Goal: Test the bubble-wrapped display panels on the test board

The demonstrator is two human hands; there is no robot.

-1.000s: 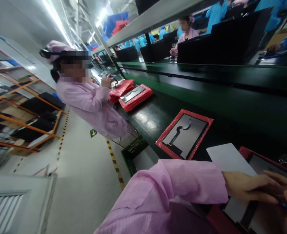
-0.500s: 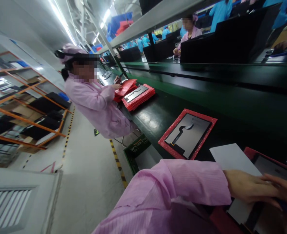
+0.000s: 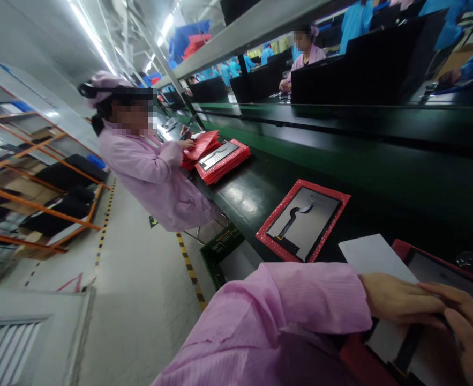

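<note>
At the lower right, my left hand [image 3: 400,300] reaches in from its pink sleeve and lies over a screen panel [image 3: 389,343] with a dark flex strip. My right hand [image 3: 467,321] meets it at the frame's edge, its fingers bent; whatever is between the fingers is hidden. A white sheet [image 3: 375,254] sticks out beyond my left hand. Behind the hands another panel [image 3: 433,268] rests on red wrap. Farther left, a grey panel [image 3: 316,214] with a curved black flex cable lies on a red bubble-wrap pouch [image 3: 266,228].
A person in pink [image 3: 151,171] stands at the far left of the dark bench [image 3: 244,198], beside stacked red pouches [image 3: 224,169]. A green crate [image 3: 220,257] sits below the bench edge. Black partitions [image 3: 340,78] stand across the bench.
The whole view has shifted slightly, so the bench items appear a little farther left. My hands remain together over the panel, with the right hand's fingers showing more clearly.
</note>
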